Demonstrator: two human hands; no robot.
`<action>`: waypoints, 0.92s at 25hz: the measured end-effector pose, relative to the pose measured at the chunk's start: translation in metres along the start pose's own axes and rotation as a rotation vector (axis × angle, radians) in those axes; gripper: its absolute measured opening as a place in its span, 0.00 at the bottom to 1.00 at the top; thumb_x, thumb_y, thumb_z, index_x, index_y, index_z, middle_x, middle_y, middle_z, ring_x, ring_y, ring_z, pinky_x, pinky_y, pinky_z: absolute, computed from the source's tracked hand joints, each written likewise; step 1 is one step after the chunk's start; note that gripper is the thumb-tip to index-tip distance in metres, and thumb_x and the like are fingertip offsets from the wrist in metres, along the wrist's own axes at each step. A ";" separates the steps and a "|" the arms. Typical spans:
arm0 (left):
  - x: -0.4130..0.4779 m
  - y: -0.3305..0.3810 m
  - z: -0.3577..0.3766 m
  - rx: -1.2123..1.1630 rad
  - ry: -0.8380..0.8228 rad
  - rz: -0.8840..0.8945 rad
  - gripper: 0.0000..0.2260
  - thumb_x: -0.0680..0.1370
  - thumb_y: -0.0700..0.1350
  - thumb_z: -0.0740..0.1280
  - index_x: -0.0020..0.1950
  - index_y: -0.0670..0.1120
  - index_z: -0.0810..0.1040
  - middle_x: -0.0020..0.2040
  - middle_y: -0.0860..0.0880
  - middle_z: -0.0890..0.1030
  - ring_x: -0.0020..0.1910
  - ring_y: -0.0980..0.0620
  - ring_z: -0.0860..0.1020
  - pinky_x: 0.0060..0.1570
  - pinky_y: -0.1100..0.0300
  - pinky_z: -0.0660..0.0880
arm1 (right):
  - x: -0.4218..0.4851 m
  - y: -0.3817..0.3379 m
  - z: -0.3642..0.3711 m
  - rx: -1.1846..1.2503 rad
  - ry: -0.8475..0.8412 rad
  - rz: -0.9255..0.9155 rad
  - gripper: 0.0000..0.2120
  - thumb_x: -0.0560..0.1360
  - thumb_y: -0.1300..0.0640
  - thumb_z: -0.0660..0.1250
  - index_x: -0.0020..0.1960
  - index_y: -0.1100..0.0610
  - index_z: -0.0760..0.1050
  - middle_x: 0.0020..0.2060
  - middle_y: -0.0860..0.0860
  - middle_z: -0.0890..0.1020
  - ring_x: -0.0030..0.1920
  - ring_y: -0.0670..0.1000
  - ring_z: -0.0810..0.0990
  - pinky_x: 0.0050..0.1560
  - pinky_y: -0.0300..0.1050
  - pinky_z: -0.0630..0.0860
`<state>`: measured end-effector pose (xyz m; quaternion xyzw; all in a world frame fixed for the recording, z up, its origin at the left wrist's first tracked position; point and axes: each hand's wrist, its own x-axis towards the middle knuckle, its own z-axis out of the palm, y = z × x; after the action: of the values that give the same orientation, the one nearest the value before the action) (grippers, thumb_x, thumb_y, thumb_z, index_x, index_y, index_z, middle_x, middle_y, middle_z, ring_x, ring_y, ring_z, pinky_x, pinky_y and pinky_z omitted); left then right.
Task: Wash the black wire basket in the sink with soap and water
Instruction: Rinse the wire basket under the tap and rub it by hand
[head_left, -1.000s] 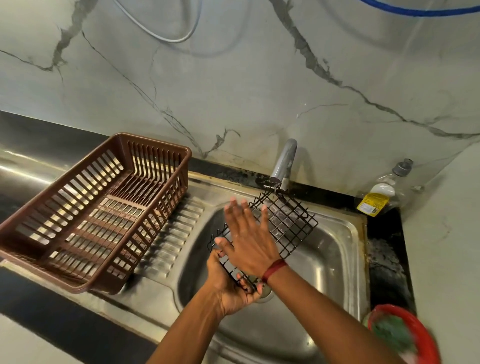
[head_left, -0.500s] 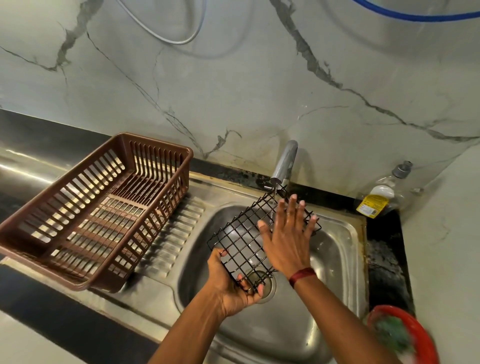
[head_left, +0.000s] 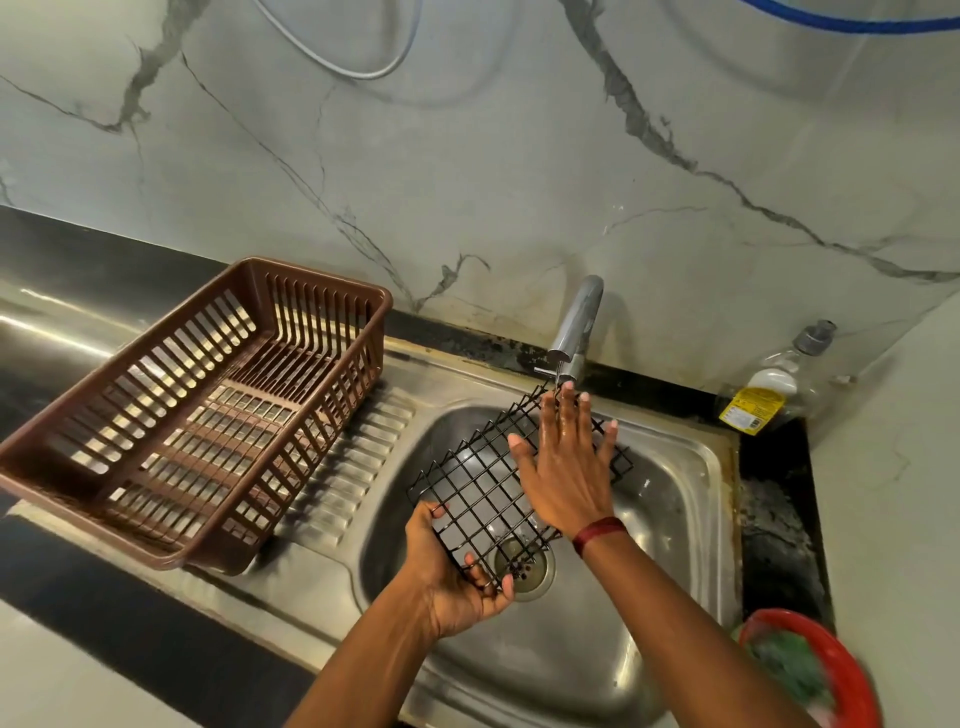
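The black wire basket (head_left: 480, 493) is held tilted over the steel sink (head_left: 675, 519), its far end under the chrome tap (head_left: 576, 332). My left hand (head_left: 452, 571) grips its near lower corner, thumb on top and fingers curled beneath. My right hand (head_left: 566, 467) lies flat on the basket's upper right part, fingers straight and spread, fingertips just below the spout; the skin looks wet. The drain (head_left: 524, 566) shows under the basket's lower edge. Whether water runs from the tap is not plain.
A brown plastic slotted basket (head_left: 197, 415) sits on the ribbed drainboard to the left. A clear dish soap bottle with a yellow label (head_left: 769, 395) stands in the back right corner. A red bowl holding a green scrubber (head_left: 810, 675) is at the lower right. A marble wall is behind.
My right hand has slid across the wire basket from its lower left part up to its far right end near the tap. My left hand keeps its grip on the corner.
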<state>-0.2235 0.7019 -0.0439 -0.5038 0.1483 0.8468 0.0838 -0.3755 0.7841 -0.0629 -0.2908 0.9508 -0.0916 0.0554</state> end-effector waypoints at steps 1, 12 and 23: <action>0.001 0.000 -0.001 0.002 0.001 0.002 0.28 0.69 0.62 0.60 0.35 0.35 0.79 0.23 0.47 0.66 0.20 0.47 0.69 0.39 0.52 0.72 | -0.004 -0.002 0.002 -0.012 0.004 -0.023 0.37 0.76 0.32 0.34 0.77 0.53 0.34 0.76 0.57 0.34 0.75 0.59 0.32 0.72 0.68 0.35; 0.000 -0.004 -0.012 0.048 -0.016 -0.026 0.30 0.68 0.63 0.61 0.42 0.35 0.80 0.26 0.44 0.71 0.23 0.46 0.73 0.40 0.52 0.72 | -0.028 0.022 0.017 0.044 0.024 0.036 0.32 0.78 0.34 0.38 0.77 0.46 0.36 0.76 0.52 0.36 0.76 0.56 0.35 0.71 0.59 0.32; -0.013 -0.007 -0.031 0.061 0.113 -0.010 0.30 0.70 0.65 0.62 0.27 0.38 0.76 0.28 0.48 0.64 0.25 0.49 0.67 0.37 0.54 0.73 | -0.027 0.048 -0.004 0.999 -0.050 0.403 0.15 0.81 0.46 0.57 0.54 0.54 0.77 0.57 0.65 0.78 0.58 0.63 0.77 0.60 0.60 0.72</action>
<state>-0.1898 0.6979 -0.0478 -0.5490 0.1761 0.8115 0.0949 -0.3798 0.8396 -0.0674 -0.0429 0.8269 -0.5131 0.2262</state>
